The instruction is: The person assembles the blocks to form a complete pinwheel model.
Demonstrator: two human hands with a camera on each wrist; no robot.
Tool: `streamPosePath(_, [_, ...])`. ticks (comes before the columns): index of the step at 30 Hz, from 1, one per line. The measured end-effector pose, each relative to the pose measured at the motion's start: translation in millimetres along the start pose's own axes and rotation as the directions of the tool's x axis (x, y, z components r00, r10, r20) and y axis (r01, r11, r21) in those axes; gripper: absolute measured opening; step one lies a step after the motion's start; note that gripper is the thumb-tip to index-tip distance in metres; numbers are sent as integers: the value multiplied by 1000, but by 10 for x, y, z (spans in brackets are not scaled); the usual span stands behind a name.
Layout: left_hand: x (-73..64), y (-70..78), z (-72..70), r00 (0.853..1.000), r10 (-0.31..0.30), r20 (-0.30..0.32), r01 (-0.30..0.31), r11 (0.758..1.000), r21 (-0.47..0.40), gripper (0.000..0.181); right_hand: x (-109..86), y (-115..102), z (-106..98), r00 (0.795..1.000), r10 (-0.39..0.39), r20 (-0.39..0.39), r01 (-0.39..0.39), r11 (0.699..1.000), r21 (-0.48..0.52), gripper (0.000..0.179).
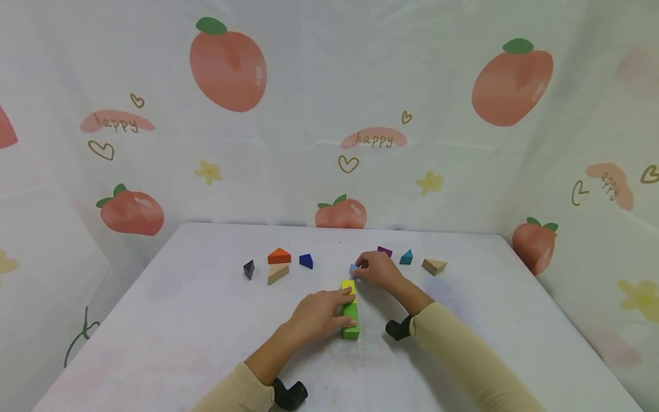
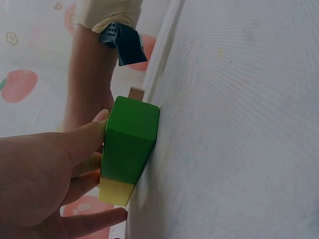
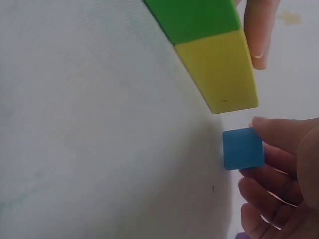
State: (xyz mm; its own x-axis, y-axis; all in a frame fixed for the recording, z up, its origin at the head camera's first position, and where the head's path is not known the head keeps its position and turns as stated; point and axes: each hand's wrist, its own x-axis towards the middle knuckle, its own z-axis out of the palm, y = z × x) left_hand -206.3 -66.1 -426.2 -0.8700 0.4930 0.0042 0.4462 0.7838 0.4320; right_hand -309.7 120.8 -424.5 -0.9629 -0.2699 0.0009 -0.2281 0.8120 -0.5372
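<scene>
A green block [image 1: 350,320] and a yellow block [image 1: 348,286] lie end to end on the table. My left hand [image 1: 316,315] rests on them with fairly straight fingers, the thumb on the green one and a finger across the yellow one. In the left wrist view the green block [image 2: 132,134] hides part of those fingers. Just beyond the yellow block's far end, my right hand [image 1: 380,270] pinches a small light blue block [image 1: 353,269] between thumb and fingers. The right wrist view shows a gap between this blue block [image 3: 243,149] and the yellow block [image 3: 222,74].
Left of centre stand a dark grey triangle [image 1: 249,269], an orange triangle [image 1: 280,256], a wooden wedge [image 1: 278,273] and a dark blue block [image 1: 306,261]. Behind and right of my right hand are a purple block [image 1: 385,250], a teal triangle [image 1: 406,257] and another wooden wedge [image 1: 434,266].
</scene>
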Motion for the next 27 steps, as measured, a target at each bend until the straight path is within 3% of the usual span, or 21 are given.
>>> streamPosePath(10, [3, -21, 7, 1000, 20, -8, -20, 1000, -3, 55, 14, 21, 23, 999, 41, 5, -41, 994, 105, 12])
streamPosePath(27, [6, -9, 2, 1000, 7, -1, -7, 1000, 1, 57, -35, -77, 81, 998, 21, 66, -36, 972, 232, 12])
